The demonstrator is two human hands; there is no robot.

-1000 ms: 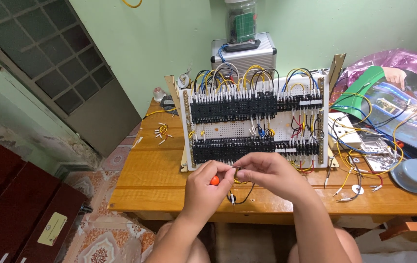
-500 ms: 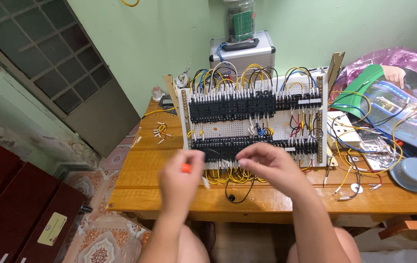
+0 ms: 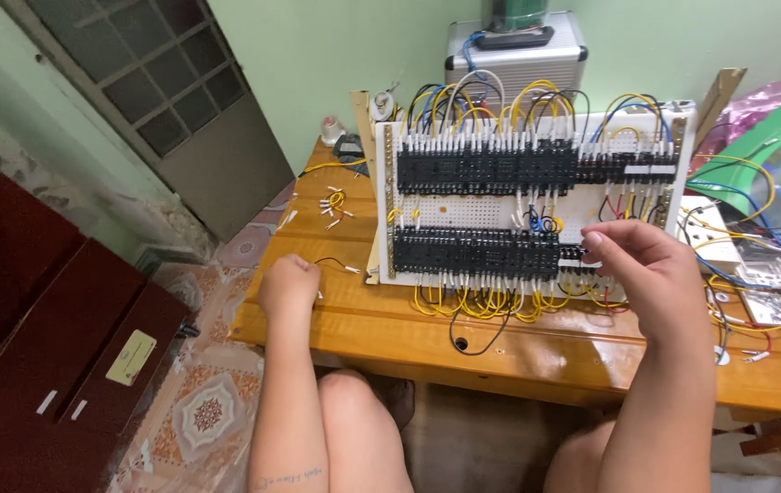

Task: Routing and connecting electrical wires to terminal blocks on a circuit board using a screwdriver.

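Observation:
A white wiring board (image 3: 482,215) leans upright on a wooden table (image 3: 363,321). It carries two rows of black terminal blocks (image 3: 473,254) and many yellow, blue, black and red wires. My right hand (image 3: 650,274) is at the right end of the lower row, with fingers curled against the blocks and the thumb tip up. What it pinches is hidden. My left hand (image 3: 288,283) is a closed fist near the table's left front edge, beside a short black wire (image 3: 336,265). Nothing shows in the fist.
Loose short wires (image 3: 334,205) lie on the table left of the board. A silver case (image 3: 514,59) stands behind it. Green and clear packets (image 3: 755,146) and tangled wires crowd the right. A dark red cabinet (image 3: 53,338) stands at the left, by the floor.
My hands have parted. The left one swung out to the table's left edge, and its orange-handled tool no longer shows. The right one rose to the lower terminal row.

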